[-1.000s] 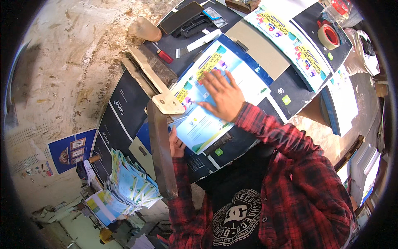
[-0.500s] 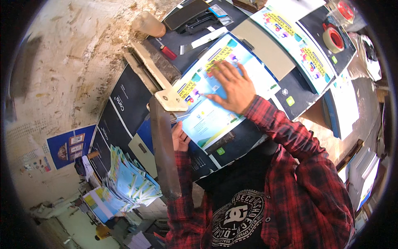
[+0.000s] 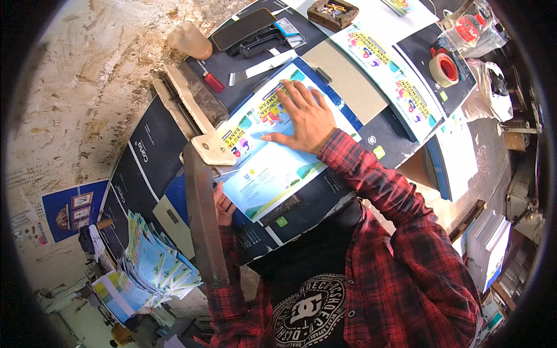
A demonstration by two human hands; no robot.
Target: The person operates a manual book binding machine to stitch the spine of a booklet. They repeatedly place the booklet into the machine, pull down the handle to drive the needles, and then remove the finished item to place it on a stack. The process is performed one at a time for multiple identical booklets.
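My right hand [image 3: 308, 120] lies flat with fingers spread on a printed cover sheet [image 3: 264, 174] in light blue, yellow and green. Under the sheet, a blue board [image 3: 349, 116] shows along its far right edge. The sheet's left edge sits under the beige head [image 3: 213, 149] of what looks like a large stapler, whose long brown arm [image 3: 206, 226] points toward me. Partly behind that arm, my left hand [image 3: 224, 206] is beside the sheet's near left corner, fingers loosely curled and apart. It appears to hold nothing.
Printed covers [image 3: 390, 81] lie at the far right, near a tape roll [image 3: 444, 71]. A phone [image 3: 243, 30], a red lighter [image 3: 213, 82], a plastic cup [image 3: 190, 40] and a wooden box [image 3: 332, 13] stand along the back. Folded booklets [image 3: 156, 261] are piled at lower left.
The whole view has shifted. The sheet has slid leftward on the blue board under my right hand, baring more blue. My left fingers have come away from the sheet's edge.
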